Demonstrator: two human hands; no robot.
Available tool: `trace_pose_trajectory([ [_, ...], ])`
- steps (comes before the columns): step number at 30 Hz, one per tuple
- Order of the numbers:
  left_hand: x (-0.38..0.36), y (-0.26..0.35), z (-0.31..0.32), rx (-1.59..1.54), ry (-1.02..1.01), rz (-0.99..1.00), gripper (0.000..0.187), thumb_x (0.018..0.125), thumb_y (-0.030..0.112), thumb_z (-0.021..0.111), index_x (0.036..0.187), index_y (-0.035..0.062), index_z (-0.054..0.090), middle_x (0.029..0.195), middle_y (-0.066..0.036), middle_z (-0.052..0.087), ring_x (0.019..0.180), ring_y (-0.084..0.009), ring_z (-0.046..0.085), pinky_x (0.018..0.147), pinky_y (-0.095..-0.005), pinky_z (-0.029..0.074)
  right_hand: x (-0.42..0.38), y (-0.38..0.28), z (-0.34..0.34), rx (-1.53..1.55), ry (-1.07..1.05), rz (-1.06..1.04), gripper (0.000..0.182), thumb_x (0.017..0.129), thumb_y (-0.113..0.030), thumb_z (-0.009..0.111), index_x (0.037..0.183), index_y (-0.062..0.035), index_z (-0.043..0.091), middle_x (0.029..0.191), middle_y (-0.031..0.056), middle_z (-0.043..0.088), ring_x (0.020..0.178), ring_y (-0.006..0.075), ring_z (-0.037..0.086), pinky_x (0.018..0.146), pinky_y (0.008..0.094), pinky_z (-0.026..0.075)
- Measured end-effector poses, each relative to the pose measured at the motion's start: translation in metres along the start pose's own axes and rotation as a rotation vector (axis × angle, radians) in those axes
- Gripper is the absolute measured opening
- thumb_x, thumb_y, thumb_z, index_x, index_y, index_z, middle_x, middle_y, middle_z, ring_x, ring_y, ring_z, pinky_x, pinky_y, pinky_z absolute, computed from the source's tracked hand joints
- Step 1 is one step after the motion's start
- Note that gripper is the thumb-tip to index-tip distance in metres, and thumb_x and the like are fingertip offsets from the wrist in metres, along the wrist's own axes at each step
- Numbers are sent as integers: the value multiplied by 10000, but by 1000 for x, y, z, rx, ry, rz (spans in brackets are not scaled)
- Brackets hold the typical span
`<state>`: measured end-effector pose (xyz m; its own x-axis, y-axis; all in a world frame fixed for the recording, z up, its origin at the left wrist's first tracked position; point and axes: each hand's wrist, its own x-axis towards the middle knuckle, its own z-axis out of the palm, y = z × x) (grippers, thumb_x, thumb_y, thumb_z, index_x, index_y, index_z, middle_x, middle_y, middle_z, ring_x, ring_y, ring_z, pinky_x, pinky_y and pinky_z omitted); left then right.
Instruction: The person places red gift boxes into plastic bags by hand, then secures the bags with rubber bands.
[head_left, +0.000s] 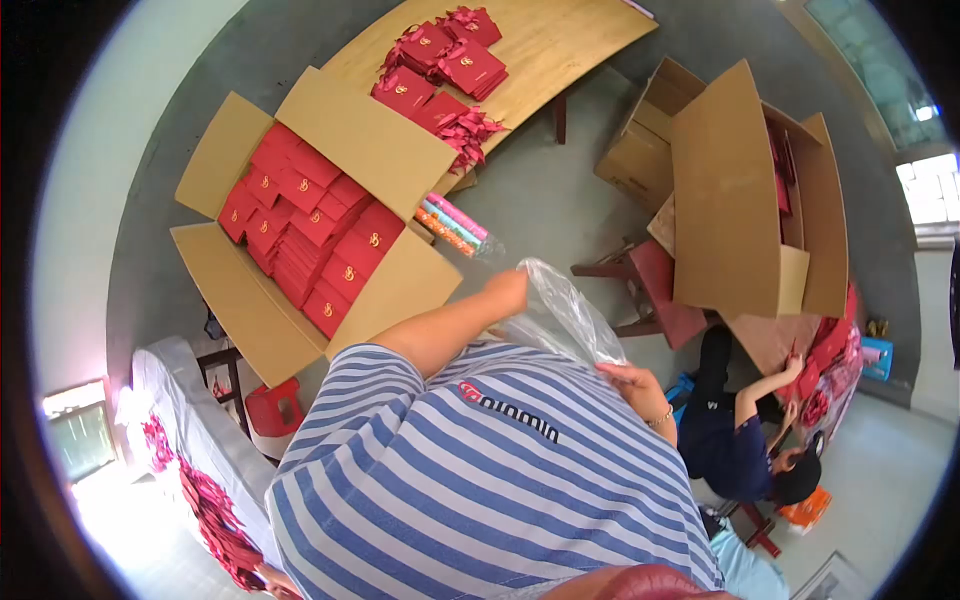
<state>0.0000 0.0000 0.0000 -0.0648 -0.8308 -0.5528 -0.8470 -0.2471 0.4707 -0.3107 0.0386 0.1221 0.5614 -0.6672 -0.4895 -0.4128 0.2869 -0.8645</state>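
A clear plastic bag is stretched between my two hands in front of my striped shirt. My left hand is closed in a fist around its upper left end. At the lower right end, my right hand, with a bracelet at the wrist, pinches the plastic between thumb and fingers. The lower part of the bag is partly hidden behind my left forearm and shirt. Left of my left hand stands an open cardboard box, filled with red gift bags that carry a gold emblem.
More red bags with ribbons lie on a wooden table. Colourful wrapped rolls are on the floor beside the box. Another large carton stands at right by a red stool. A seated co-worker handles red items.
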Motion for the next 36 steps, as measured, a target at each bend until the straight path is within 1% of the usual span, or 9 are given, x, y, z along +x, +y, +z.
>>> trace_pose_trajectory([
  [4,35,27,-16,-38,91,-62,373,690,17,568,1062,7,583,976,-242,626,932,-392,611,807,-478,493,50,20,-80,-290,107,-44,491,691,154,393,976,-80,718,784,117,586,715,203,525,741,268,430],
  [8,65,50,-33,-91,329,74,368,686,12,547,1048,21,612,1008,-222,612,960,-385,592,834,-461,482,106,21,-152,-780,211,-101,364,752,33,473,1066,-42,640,974,248,602,954,413,559,837,443,469],
  [9,60,60,-55,-118,245,19,439,705,1,527,1107,127,652,1032,-164,601,1017,-321,570,873,-387,468,126,13,-157,-827,277,-53,365,774,5,492,1120,-38,601,1016,252,584,967,412,556,835,449,469],
  [15,84,48,-105,-144,277,105,486,746,-2,499,1105,271,680,859,-131,519,883,-303,573,758,-393,475,247,-51,-199,-900,361,59,617,804,-267,671,1317,-59,396,1155,248,524,1046,418,541,854,466,469],
  [21,174,31,-180,-66,596,-127,270,749,35,501,987,67,622,906,-182,545,885,-369,578,753,-477,472,365,-146,-222,-1003,374,190,754,810,-416,645,1402,-105,298,1072,221,608,976,401,597,820,473,485],
  [22,192,26,-197,-31,526,-132,328,720,78,599,1044,40,571,989,-209,566,965,-386,561,810,-461,470,380,-162,-227,-1012,380,242,749,815,-428,635,1406,-111,300,1074,214,613,980,395,599,814,472,487],
  [29,269,42,-303,-125,465,-219,755,697,172,675,1373,87,352,1103,-227,576,1011,-384,571,829,-454,481,475,-198,-277,-1307,416,243,370,888,-231,531,1251,-174,497,1063,165,578,921,326,637,771,442,518],
  [34,315,29,-330,-101,579,-195,826,717,144,618,1433,49,217,1035,-225,586,948,-387,596,806,-450,494,535,-207,-293,-1333,412,223,301,891,-127,481,1181,-184,537,1090,150,537,916,338,638,755,449,524],
  [36,330,25,-337,-110,566,-221,833,716,149,621,1433,40,210,1033,-227,587,952,-387,596,810,-450,492,568,-209,-302,-1330,395,170,413,881,-127,493,1284,-217,473,1072,154,554,908,341,640,754,452,525],
])
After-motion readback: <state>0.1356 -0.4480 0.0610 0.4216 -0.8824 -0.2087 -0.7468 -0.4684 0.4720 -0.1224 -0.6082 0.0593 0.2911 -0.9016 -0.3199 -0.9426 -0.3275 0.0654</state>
